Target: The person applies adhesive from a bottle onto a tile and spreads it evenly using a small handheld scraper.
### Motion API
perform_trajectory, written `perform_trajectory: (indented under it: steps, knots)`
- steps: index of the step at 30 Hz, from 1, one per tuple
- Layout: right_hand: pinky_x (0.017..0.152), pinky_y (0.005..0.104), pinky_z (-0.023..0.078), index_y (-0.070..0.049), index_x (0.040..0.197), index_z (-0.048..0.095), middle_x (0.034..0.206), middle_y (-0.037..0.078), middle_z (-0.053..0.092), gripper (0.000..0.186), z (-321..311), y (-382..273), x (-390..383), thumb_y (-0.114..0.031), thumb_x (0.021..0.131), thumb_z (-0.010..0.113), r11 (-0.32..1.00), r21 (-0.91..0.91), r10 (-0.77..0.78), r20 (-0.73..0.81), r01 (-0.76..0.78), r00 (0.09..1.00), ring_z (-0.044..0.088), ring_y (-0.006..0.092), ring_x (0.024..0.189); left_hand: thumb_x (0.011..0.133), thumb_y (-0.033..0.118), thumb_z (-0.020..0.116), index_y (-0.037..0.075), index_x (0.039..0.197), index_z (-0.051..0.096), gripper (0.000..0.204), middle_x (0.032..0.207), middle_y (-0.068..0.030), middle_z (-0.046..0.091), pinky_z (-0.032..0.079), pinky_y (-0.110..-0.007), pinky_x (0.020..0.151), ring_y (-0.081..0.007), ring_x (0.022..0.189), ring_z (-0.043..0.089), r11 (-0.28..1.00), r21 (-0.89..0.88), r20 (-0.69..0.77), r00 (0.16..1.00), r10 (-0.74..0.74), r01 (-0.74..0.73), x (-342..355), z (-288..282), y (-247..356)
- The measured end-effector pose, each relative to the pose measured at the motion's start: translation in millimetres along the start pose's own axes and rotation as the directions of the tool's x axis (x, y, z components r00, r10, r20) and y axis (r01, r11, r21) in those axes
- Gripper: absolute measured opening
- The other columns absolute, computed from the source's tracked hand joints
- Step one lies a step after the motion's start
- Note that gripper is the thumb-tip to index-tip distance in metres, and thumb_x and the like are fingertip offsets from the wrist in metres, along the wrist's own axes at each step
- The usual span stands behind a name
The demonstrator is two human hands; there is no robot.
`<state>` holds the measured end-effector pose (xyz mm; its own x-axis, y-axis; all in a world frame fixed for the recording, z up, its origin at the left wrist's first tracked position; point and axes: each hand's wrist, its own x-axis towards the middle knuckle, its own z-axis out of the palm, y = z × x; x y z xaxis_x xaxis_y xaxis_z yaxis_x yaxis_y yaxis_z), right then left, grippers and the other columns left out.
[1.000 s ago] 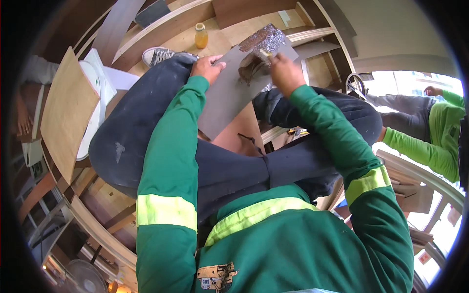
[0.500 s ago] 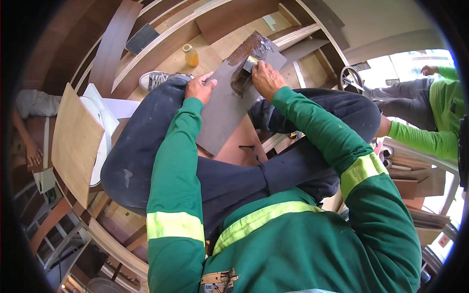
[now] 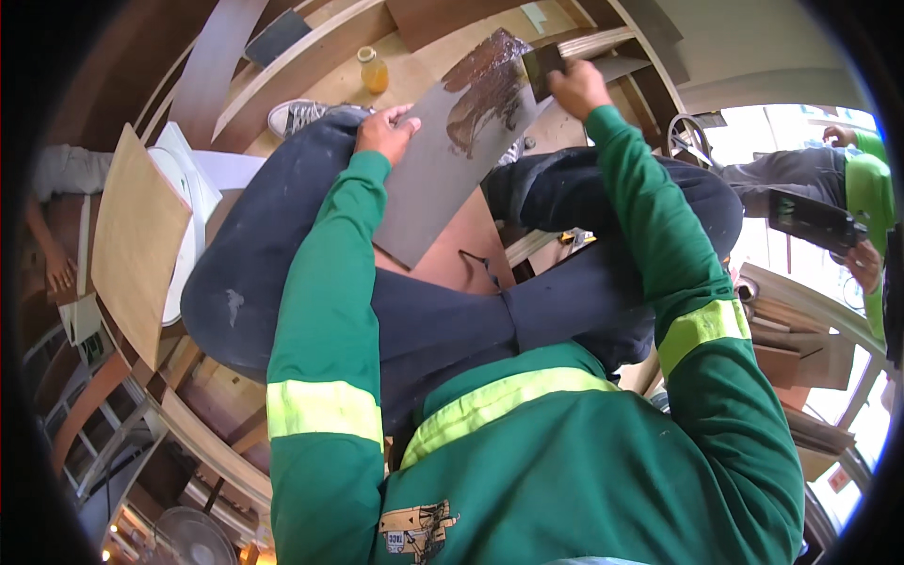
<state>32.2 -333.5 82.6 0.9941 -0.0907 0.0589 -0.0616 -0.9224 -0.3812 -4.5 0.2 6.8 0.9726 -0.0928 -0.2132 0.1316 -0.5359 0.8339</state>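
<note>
A grey rectangular board (image 3: 421, 200) lies tilted across my lap, its far part smeared with glossy brown glue (image 3: 482, 94). My left hand (image 3: 384, 135) grips the board's left edge, thumb on top and fingers partly hidden beneath. At the far right corner my right hand (image 3: 578, 88) is closed on a flat dark spreader (image 3: 543, 70), held at the edge of the smeared area. Motion blurs that hand a little, and its fingers cover the spreader's grip. Past my left hand stands a small glass bottle (image 3: 373, 72) of amber liquid.
Wooden frames with compartments (image 3: 311, 85) curve around the far side. A pale wood panel (image 3: 141, 247) stands at left, near another person's hand (image 3: 60, 271). At right, a person in bright green holds a dark flat object (image 3: 812, 222). A yellow tool (image 3: 574, 237) lies beyond my shin.
My right hand and the spreader have moved right and away from me, from the middle of the glue to the board's far right corner. At right, the co-worker's dark object has come into view.
</note>
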Motion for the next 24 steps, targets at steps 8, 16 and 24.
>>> perform_trajectory:
  steps: [8, 16, 24]
  knots:
    - [0.066, 0.0324, 0.051, -0.008, 0.093, 0.066, 0.086, 0.002, 0.061, 0.01, 20, 47, -23, -0.018, 0.094, 0.068, 0.274, 0.574, 0.426, 0.647, -0.771, 0.633, 0.059, 0.0162, 0.071, 0.084, 0.026, 0.076, 0.005, 0.125, 0.068, 0.048, 0.116, -0.021, 0.07, 0.053, -0.035, 0.092, -0.0275, 0.106, 0.069, 0.998, 0.035, 0.005, 0.999, -0.047, 0.047, 0, -2, 8]
    - [0.059, 0.0306, 0.052, -0.003, 0.093, 0.065, 0.081, 0.005, 0.063, 0.016, 3, 70, -12, -0.017, 0.091, 0.072, 0.511, 0.439, 0.518, 0.529, -0.739, 0.672, 0.06, 0.0161, 0.068, 0.084, 0.024, 0.075, 0.003, 0.126, 0.067, 0.047, 0.117, -0.0202, 0.07, 0.053, -0.034, 0.092, -0.0241, 0.105, 0.068, 0.998, 0.051, 0.0, 0.999, -0.033, 0.033, 3, 0, 6]
    - [0.063, 0.027, 0.047, -0.001, 0.117, 0.066, 0.087, 0.003, 0.066, 0.039, -101, 22, 27, -0.03, 0.09, 0.07, 0.947, 0.294, -0.003, 0.414, -0.13, 0.91, 0.057, 0.0117, 0.072, 0.089, 0.03, 0.07, 0.002, 0.125, 0.067, 0.046, 0.098, -0.0124, 0.072, 0.052, -0.031, 0.083, -0.0184, 0.087, 0.066, 0.997, -0.077, -0.005, 1.0, -0.01, 0.009, 12, -18, 6]
